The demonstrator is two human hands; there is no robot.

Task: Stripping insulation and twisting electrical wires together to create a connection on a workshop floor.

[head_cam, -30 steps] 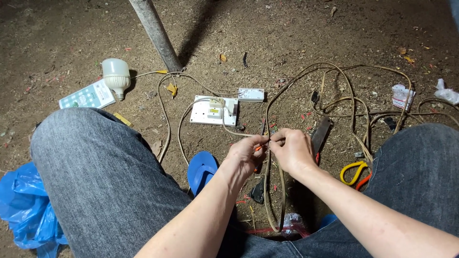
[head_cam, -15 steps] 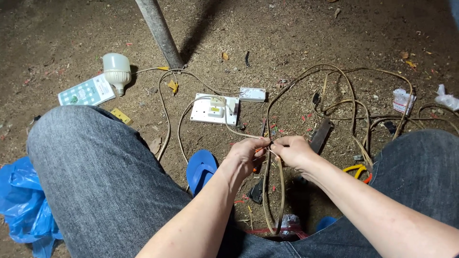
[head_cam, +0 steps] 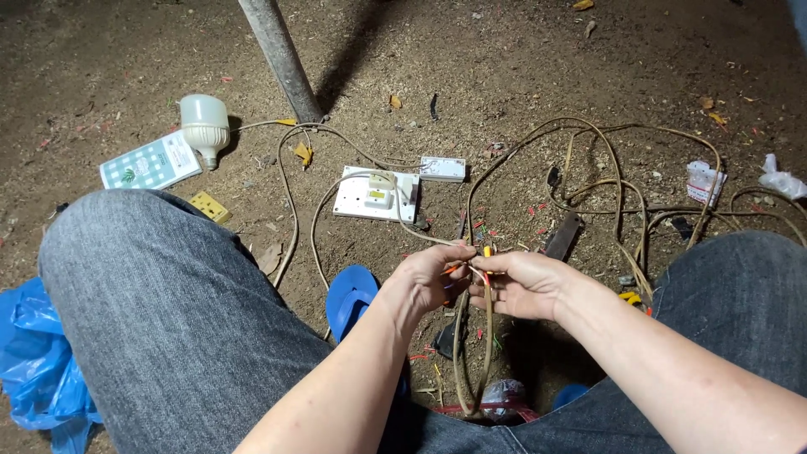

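Both hands meet above the dirt between the knees. The left hand and right hand pinch the bared ends of a tan cable, which hangs looped below them.

One head-worn camera here, looking steeply down past the seated person's knees at the dirt floor, close over both hands; no second view shares the scene.

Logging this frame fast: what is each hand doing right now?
Left hand: closed, pinching the cable's wire ends.
Right hand: closed on the same cable.
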